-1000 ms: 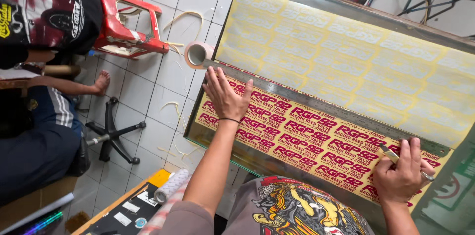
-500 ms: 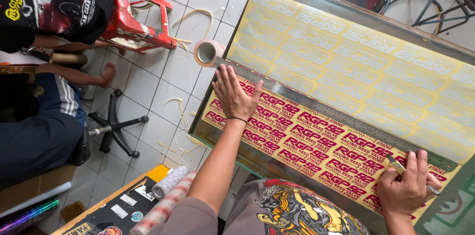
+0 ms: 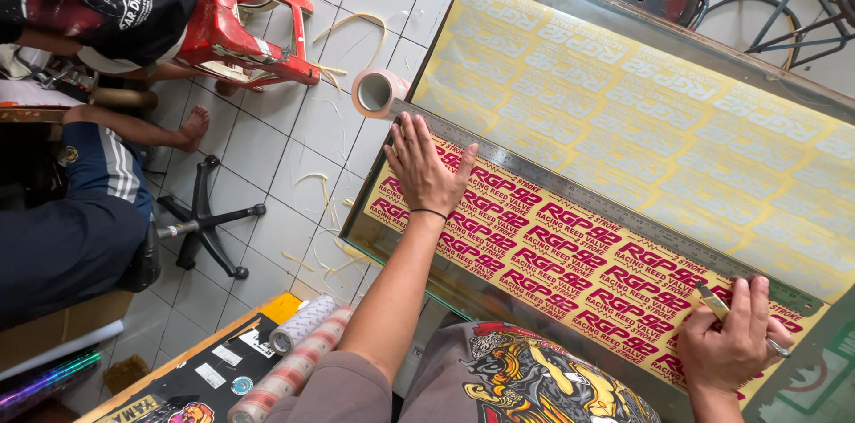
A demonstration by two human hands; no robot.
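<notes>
Two hands: left hand spread flat on ruler edge, right hand grip pinching cutter.

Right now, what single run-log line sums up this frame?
left hand: flat, pressing metal ruler | right hand: gripping cutter at ruler edge | yellow sticker sheet: on glass table

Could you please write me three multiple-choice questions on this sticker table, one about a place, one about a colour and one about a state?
1. Where does the left hand rest?
A. on the ruler
B. on the red stool
C. on the floor

2. What colour is the sticker sheet under the print?
A. blue
B. yellow
C. green

3. How is the right hand?
A. flat and empty
B. closed round a small knife
C. out of view

Answers: 1 A, palm pressed on the ruler's end; 2 B, yellow shows throughout; 3 B, fingers curl round the handle.
</notes>
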